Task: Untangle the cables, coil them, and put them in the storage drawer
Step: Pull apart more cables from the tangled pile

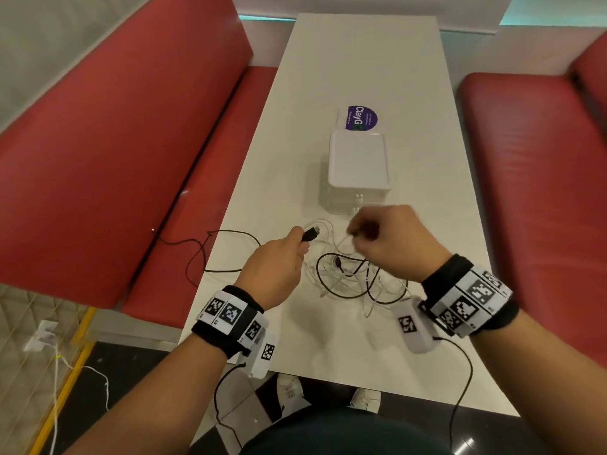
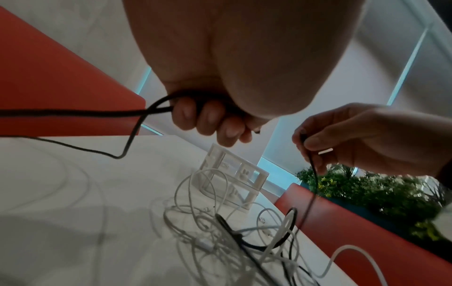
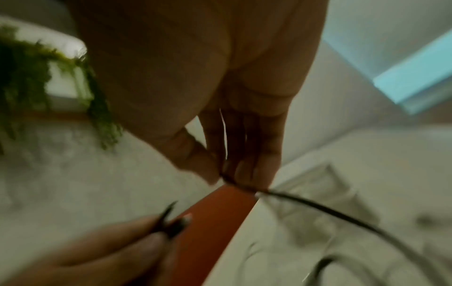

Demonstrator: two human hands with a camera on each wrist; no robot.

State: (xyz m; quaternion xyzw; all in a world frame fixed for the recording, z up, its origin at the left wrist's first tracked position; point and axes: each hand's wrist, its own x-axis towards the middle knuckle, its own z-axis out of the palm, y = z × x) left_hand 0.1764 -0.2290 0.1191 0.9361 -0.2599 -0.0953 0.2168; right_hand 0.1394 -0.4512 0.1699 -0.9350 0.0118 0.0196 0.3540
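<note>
A tangle of black and white cables (image 1: 353, 274) lies on the white table (image 1: 361, 77), between my two hands. My left hand (image 1: 279, 257) grips the black cable (image 2: 73, 112) near its plug (image 1: 310, 234), fingers curled round it; a loop trails left over the table edge. My right hand (image 1: 391, 238), raised above the heap, pinches another stretch of black cable (image 2: 311, 174) between thumb and fingertips (image 3: 244, 170). The white storage drawer unit (image 1: 358, 169) stands just behind the hands, drawers closed. White cables (image 2: 208, 212) stay in the heap.
Red bench seats (image 1: 115, 142) flank the table on both sides. A purple sticker (image 1: 361, 118) lies behind the drawer unit. Green plants (image 2: 367, 189) stand beyond the right bench. Wrist-camera leads hang off the near table edge.
</note>
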